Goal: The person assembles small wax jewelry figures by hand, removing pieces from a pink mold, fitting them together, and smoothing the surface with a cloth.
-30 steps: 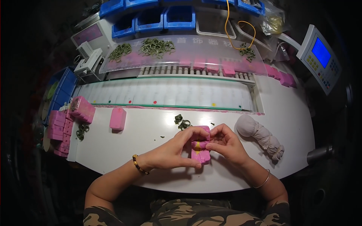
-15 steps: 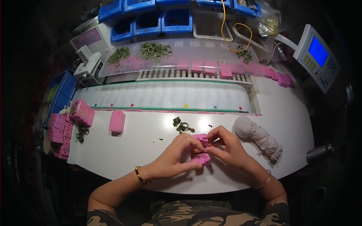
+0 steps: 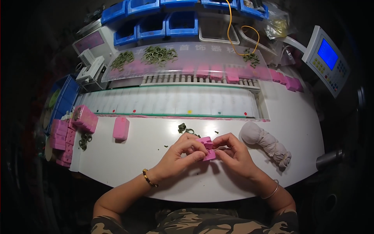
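Over the front middle of the table, a pink rubber mold (image 3: pixel 210 155) is held between my two hands, its slit bent apart. My left hand (image 3: pixel 181 152) grips its left side with the fingers curled round it and the thumb along the near part. My right hand (image 3: pixel 237 156) is closed at the right edge, thumb and fingertips at the slit; whether a small piece sits between those fingertips is hidden. Just beyond the mold lie a few dark green wax rings (image 3: pixel 190 131), partly covered by my left hand. A single closed pink mold block (image 3: pixel 121 128) stands to the left.
Pink mold blocks (image 3: pixel 59 134) are stacked at the left edge. A tied cloth bundle (image 3: pixel 267 144) lies right of my hands. Behind stretch a row of white plates (image 3: pixel 163 99) and a clear shelf (image 3: pixel 202 58) with green rings. A control panel (image 3: pixel 327 58) stands at right.
The mold has come up off the table and been tilted and bent, with both hands moving slightly up along with it. My left fingers now wrap it more tightly.
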Demonstrator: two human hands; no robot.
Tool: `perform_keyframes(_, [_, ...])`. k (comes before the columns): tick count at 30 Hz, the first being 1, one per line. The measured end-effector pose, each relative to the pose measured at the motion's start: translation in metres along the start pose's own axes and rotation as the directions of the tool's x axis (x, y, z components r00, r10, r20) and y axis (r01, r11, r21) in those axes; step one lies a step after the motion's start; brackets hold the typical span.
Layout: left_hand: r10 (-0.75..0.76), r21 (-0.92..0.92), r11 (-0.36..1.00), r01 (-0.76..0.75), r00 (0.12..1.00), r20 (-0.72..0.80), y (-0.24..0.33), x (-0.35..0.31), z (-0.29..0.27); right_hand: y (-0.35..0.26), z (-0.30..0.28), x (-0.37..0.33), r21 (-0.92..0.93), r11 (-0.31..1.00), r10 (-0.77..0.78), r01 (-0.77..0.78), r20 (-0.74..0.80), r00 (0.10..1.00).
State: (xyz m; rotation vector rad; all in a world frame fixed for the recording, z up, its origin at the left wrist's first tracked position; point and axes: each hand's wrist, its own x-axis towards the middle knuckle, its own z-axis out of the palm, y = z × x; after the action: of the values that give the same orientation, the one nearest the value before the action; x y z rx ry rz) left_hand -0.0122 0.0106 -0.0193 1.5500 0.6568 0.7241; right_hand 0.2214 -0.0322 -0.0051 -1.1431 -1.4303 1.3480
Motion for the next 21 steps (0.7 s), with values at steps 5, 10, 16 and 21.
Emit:
perform_keyframes(5, [0.013,-0.162,0.986,-0.029,0.995,-0.099,0.003,0.004,0.01,0.002,-0.001,-0.001,-0.047,0.996,-0.068,0.071,0.067,0.995])
perform_keyframes(10, [-0.028,-0.164,0.986,0.005,0.989,-0.143,0.0,0.002,0.012,-0.016,0.001,0.006,-0.222,0.962,-0.139,0.161,0.11,0.984])
perform_keyframes(16, [0.166,0.239,0.962,-0.135,0.98,-0.114,0.003,-0.001,0.009,-0.007,-0.005,0.012,-0.363,0.904,-0.179,0.225,0.156,0.971])
perform_keyframes(21, [0.315,0.402,0.883,-0.243,0.941,-0.124,0.004,0.001,0.01,0.008,0.002,0.01,-0.315,0.906,-0.27,0.282,0.082,0.959])
